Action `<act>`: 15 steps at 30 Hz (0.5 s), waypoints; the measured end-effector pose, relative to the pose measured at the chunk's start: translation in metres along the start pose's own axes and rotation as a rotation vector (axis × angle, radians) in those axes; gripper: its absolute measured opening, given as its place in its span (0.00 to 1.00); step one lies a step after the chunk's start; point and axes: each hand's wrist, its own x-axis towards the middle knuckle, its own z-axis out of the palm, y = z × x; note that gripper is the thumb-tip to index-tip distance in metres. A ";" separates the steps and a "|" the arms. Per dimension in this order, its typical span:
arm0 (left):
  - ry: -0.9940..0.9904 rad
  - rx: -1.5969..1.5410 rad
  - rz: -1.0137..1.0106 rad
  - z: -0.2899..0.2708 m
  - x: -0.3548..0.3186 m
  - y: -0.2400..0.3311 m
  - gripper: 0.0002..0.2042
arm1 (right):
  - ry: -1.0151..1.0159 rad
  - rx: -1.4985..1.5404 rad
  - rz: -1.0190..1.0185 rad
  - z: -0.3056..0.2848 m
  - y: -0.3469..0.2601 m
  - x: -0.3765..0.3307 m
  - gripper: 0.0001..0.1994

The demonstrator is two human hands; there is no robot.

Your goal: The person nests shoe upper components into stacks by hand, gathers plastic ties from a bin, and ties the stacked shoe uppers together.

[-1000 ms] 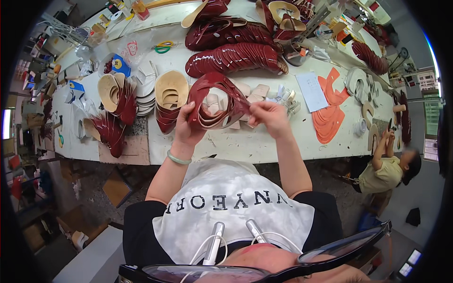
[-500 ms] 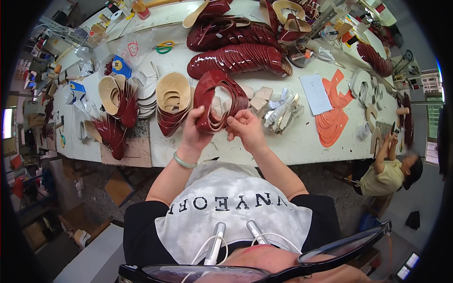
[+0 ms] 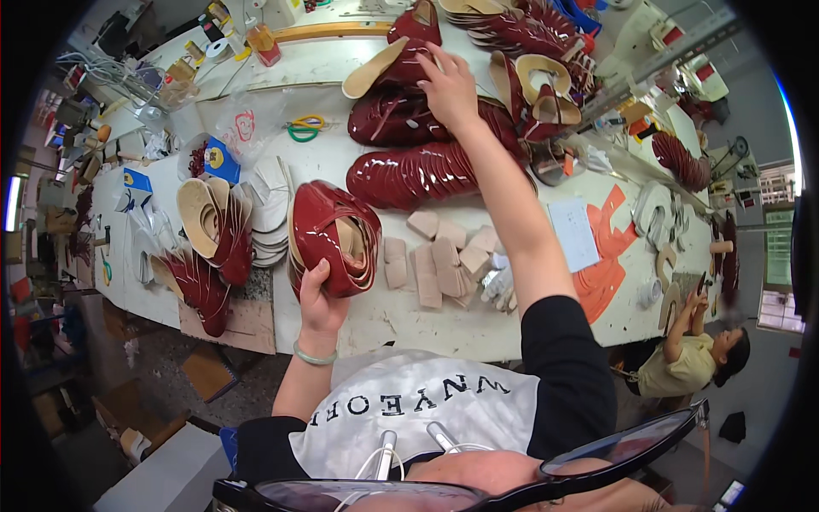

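Observation:
My left hand (image 3: 322,300) grips a nested bundle of glossy dark red shoe uppers (image 3: 322,226), its thumb on the near side. The beige lining shows inside their openings. My right arm stretches far across the table. At its end my right hand (image 3: 450,90) has its fingers extended over a red upper with a beige lining (image 3: 405,64) at the back; I cannot tell whether the fingertips touch it. Nearer lies a long row of overlapping red uppers (image 3: 414,179). To the left of the held bundle sit more red uppers with beige linings (image 3: 223,230).
Beige pads (image 3: 439,269) lie in front of me, beside silvery wrapped strips (image 3: 497,288). Orange cut pieces (image 3: 601,277) and a white sheet (image 3: 573,235) are at the right. Green-and-yellow scissors (image 3: 305,128) lie at the back left. A co-worker (image 3: 691,358) is at the far right.
My right hand has left the held bundle and reached to the far uppers. My left hand has shifted left with the bundle. The view has shifted, showing more of the far table.

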 end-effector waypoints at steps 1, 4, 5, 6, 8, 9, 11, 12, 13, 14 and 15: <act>0.005 -0.001 0.010 -0.001 0.006 0.000 0.15 | -0.075 -0.111 -0.105 0.013 0.012 0.014 0.22; -0.006 -0.082 0.010 -0.011 0.021 -0.004 0.16 | -0.223 -0.271 -0.309 0.036 0.028 0.032 0.19; -0.074 -0.079 0.016 -0.012 0.026 -0.003 0.17 | -0.446 -0.288 -0.271 0.034 0.028 0.035 0.20; -0.062 -0.088 0.025 -0.010 0.030 -0.002 0.17 | -0.670 -0.306 -0.237 0.027 0.024 0.039 0.21; -0.131 -0.106 0.054 -0.003 0.040 0.000 0.18 | -0.600 0.008 -0.090 -0.020 -0.002 0.038 0.14; -0.127 -0.090 0.056 -0.008 0.047 -0.003 0.19 | -0.564 0.187 -0.019 -0.050 -0.013 0.034 0.13; -0.175 -0.081 0.055 -0.016 0.063 -0.013 0.21 | -0.344 0.527 0.138 -0.116 -0.042 0.017 0.11; -0.242 -0.078 0.066 -0.016 0.068 -0.017 0.22 | -0.508 0.796 0.510 -0.153 -0.058 0.009 0.12; -0.214 -0.086 0.093 -0.007 0.070 -0.023 0.23 | -0.392 1.182 0.614 -0.172 -0.065 -0.010 0.12; -0.190 -0.093 0.119 0.003 0.072 -0.030 0.24 | -0.261 1.356 0.657 -0.182 -0.068 -0.032 0.12; -0.196 -0.090 0.122 0.003 0.071 -0.036 0.24 | -0.154 1.570 0.751 -0.188 -0.080 -0.049 0.11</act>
